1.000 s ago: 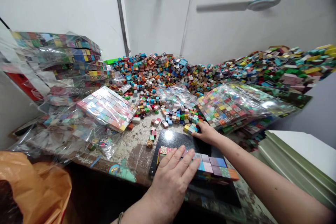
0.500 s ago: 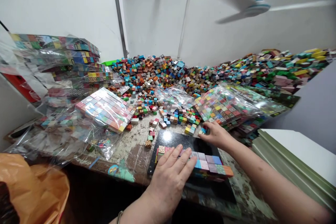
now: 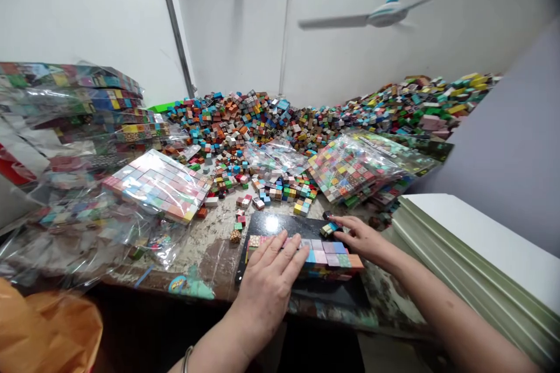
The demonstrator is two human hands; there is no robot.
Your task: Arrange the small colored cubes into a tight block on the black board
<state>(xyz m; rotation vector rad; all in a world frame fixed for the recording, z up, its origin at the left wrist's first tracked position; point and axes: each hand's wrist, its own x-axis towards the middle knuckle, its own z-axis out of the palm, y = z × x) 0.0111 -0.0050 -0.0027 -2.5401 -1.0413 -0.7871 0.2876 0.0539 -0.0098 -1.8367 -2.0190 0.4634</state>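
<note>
Blocks (image 3: 335, 253) lie packed in rows on a black board (image 3: 289, 224), and the left hand (image 3: 268, 277) rests flat over them, fingers slightly spread. Apart from it, towards two o'clock, the right hand (image 3: 361, 237) pinches small cubes (image 3: 329, 229) between thumb and forefinger by the board's far edge. At twelve o'clock I see a big heap (image 3: 236, 119).
</note>
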